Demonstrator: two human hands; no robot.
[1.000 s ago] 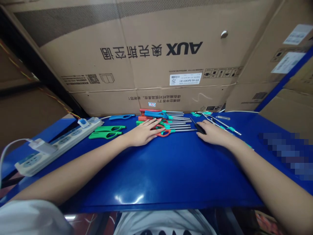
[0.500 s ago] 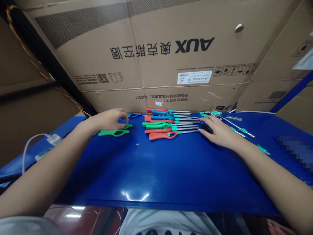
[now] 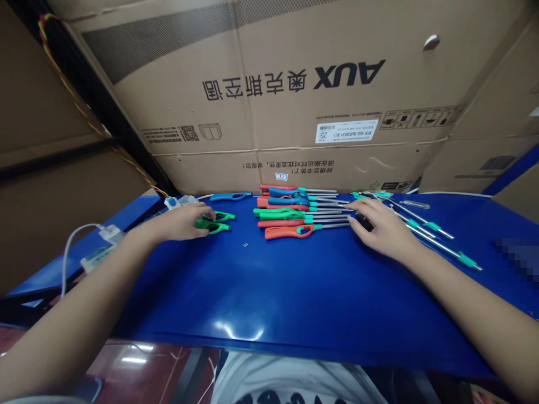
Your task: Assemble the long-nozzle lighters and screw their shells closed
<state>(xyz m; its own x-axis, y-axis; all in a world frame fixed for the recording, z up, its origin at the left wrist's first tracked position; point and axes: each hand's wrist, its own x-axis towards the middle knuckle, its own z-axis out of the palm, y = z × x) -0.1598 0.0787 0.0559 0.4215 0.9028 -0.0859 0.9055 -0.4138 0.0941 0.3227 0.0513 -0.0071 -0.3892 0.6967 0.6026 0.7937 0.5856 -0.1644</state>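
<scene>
My left hand [image 3: 187,221] has its fingers curled onto two green lighter handles [image 3: 215,226] at the left, which carry no metal tube; its fingertips hide part of them. A blue lighter handle [image 3: 231,197] lies just behind. My right hand [image 3: 381,227] is closed around a black-and-yellow tool handle [image 3: 364,222], which looks like a screwdriver, mostly covered by the palm. Its fingers rest by the metal tips of a row of gas lighters. That row holds several red, blue, green and orange lighters, the nearest being an orange lighter [image 3: 288,232].
Loose metal tubes with teal pieces [image 3: 442,247] lie to the right of my right hand. Tiny pins [image 3: 245,245] sit on the blue table [image 3: 269,292]. A cardboard sheet [image 3: 269,123] stands behind. White plugs and a cable [image 3: 112,234] are at the left edge.
My left hand has come down from above the green handles onto them, with its fingers closing. My right hand stays near the lighter tips with the tool. The view has shifted slightly.
</scene>
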